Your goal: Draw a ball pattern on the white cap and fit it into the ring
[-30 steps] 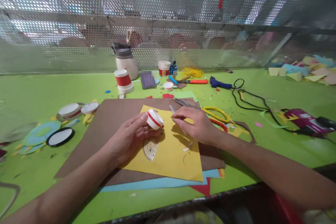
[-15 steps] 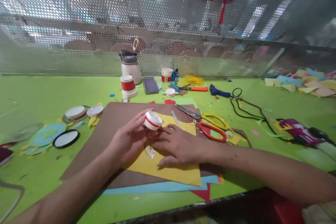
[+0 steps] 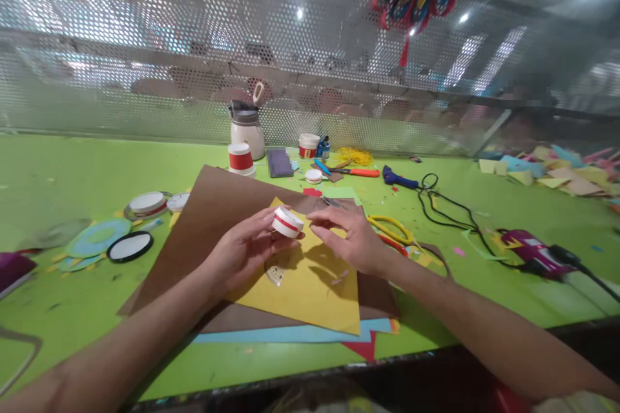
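Note:
My left hand holds a small round white cup piece with a red band, tilted, between thumb and fingers. Just right of it is my right hand, its fingers apart and bent, with nothing visible in them. Below both hands lies a yellow sheet on a larger brown sheet. A small pale patterned piece rests on the yellow sheet by my left hand. Scissors with yellow and red handles lie beyond my right forearm, their blades partly hidden by the right hand.
A white jug, a red-and-white cup and a tub stand at the back. Right of centre are a blue glue gun and its black cord. Light blue rings and a black-rimmed disc lie left.
My right hand has lifted off the yellow sheet and moved up and right, away from the cup piece. My left hand still holds the piece. The camera view has shifted slightly.

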`<state>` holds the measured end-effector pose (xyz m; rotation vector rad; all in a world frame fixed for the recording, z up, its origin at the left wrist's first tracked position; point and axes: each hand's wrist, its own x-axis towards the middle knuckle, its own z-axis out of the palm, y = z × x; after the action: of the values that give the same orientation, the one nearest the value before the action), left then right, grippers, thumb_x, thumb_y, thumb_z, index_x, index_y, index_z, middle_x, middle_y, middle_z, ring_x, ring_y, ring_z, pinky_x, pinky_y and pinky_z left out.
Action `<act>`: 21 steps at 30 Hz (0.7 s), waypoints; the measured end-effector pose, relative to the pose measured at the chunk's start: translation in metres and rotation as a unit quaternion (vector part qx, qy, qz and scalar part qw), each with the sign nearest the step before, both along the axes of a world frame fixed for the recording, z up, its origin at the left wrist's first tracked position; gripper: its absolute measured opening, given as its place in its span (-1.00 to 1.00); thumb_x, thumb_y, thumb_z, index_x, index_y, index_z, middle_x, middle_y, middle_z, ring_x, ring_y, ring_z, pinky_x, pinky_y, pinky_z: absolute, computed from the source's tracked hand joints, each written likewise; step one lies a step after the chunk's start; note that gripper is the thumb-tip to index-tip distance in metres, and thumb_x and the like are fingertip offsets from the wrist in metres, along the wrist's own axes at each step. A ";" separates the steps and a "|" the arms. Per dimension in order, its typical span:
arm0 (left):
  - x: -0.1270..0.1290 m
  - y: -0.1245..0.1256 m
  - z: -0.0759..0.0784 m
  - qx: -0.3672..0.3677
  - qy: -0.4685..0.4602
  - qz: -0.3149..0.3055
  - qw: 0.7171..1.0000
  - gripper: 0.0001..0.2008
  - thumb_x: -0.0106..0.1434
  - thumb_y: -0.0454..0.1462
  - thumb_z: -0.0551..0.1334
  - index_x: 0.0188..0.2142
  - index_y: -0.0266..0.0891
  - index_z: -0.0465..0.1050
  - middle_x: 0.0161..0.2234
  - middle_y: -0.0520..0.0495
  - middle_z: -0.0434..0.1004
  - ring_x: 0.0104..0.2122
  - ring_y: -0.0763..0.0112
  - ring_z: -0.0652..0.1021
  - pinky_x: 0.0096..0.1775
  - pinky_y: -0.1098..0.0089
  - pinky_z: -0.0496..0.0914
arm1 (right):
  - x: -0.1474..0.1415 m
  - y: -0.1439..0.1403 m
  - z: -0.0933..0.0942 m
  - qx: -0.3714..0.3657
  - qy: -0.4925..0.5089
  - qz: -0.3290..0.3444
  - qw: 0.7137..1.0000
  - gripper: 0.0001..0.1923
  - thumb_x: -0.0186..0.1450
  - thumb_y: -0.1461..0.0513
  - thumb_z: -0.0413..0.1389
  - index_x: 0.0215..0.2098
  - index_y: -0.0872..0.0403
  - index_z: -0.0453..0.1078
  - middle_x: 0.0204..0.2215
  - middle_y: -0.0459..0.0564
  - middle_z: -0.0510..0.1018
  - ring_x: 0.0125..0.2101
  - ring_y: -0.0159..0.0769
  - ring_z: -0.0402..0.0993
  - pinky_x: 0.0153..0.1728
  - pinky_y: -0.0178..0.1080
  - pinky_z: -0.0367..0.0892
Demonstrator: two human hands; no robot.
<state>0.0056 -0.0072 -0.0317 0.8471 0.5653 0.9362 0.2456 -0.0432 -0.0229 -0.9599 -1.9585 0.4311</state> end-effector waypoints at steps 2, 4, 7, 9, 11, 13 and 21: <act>0.001 0.000 0.000 -0.002 -0.002 -0.009 1.000 -0.64 0.23 -0.18 0.53 0.00 -0.21 0.71 -0.05 -0.14 0.75 -0.10 0.21 0.71 -0.07 0.26 0.69 | -0.006 -0.001 0.006 -0.046 0.008 0.024 0.999 -0.72 0.47 0.19 0.17 0.08 0.08 0.60 -0.10 0.09 0.75 -0.19 -0.21 0.68 -0.15 -0.17 0.60; 0.001 0.000 0.001 -0.005 -0.003 -0.024 1.000 -0.60 0.23 -0.19 0.53 0.05 -0.18 0.69 -0.04 -0.13 0.76 -0.13 0.21 0.73 -0.10 0.28 0.69 | -0.010 -0.002 0.009 -0.080 0.011 0.040 0.996 -0.71 0.47 0.18 0.17 0.06 0.11 0.62 -0.12 0.09 0.76 -0.25 -0.24 0.65 -0.21 -0.19 0.56; 0.003 -0.001 0.003 -0.010 -0.005 -0.050 0.999 -0.61 0.23 -0.19 0.54 0.04 -0.17 0.70 -0.07 -0.12 0.77 -0.16 0.21 0.74 -0.15 0.31 0.69 | -0.012 -0.003 0.010 -0.114 0.028 0.043 0.992 -0.72 0.45 0.15 0.19 -0.01 0.12 0.64 -0.25 0.05 0.74 -0.37 -0.29 0.58 -0.31 -0.23 0.49; 0.004 -0.002 0.004 -0.013 -0.005 -0.065 0.998 -0.64 0.22 -0.17 0.54 0.00 -0.19 0.72 -0.09 -0.12 0.78 -0.18 0.23 0.74 -0.16 0.34 0.69 | -0.012 -0.004 0.009 -0.126 0.046 0.042 0.990 -0.76 0.43 0.14 0.22 -0.07 0.10 0.64 -0.31 0.00 0.72 -0.40 -0.31 0.55 -0.33 -0.24 0.46; 0.004 -0.003 0.005 -0.016 -0.002 -0.081 0.997 -0.64 0.22 -0.14 0.55 -0.02 -0.20 0.73 -0.09 -0.13 0.79 -0.18 0.23 0.74 -0.15 0.35 0.69 | -0.013 -0.005 0.009 -0.133 0.069 0.046 0.988 -0.81 0.41 0.15 0.24 -0.14 0.08 0.63 -0.33 -0.02 0.71 -0.40 -0.31 0.55 -0.32 -0.24 0.46; 0.004 -0.005 0.005 -0.018 0.003 -0.094 0.995 -0.61 0.21 -0.11 0.56 -0.01 -0.21 0.73 -0.09 -0.16 0.79 -0.16 0.21 0.75 -0.14 0.35 0.69 | -0.014 -0.007 0.009 -0.137 0.091 0.053 0.985 -0.87 0.39 0.19 0.24 -0.19 0.08 0.60 -0.34 -0.03 0.69 -0.40 -0.32 0.55 -0.32 -0.25 0.46; 0.003 -0.007 0.007 -0.004 0.032 -0.113 0.993 -0.59 0.18 -0.22 0.60 0.02 -0.21 0.72 -0.07 -0.20 0.78 -0.15 0.21 0.75 -0.18 0.37 0.69 | -0.014 -0.010 0.009 -0.156 0.119 0.064 0.979 -0.90 0.39 0.21 0.24 -0.23 0.07 0.58 -0.37 -0.06 0.69 -0.44 -0.36 0.55 -0.37 -0.29 0.46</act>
<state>0.0087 -0.0138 -0.0251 0.9159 0.5147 0.7021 0.2317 -0.0534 -0.0135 -0.9291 -1.7698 0.9063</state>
